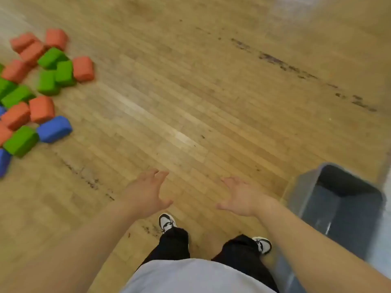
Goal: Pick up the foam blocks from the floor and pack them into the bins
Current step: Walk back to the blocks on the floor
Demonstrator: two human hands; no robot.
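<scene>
Hands spread and holding nothing, left hand (146, 192), right hand (246, 197), foam blocks (33, 89) far left, bin (342, 210) right

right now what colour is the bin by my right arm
Translucent grey; the bin shows best in the head view.
</scene>
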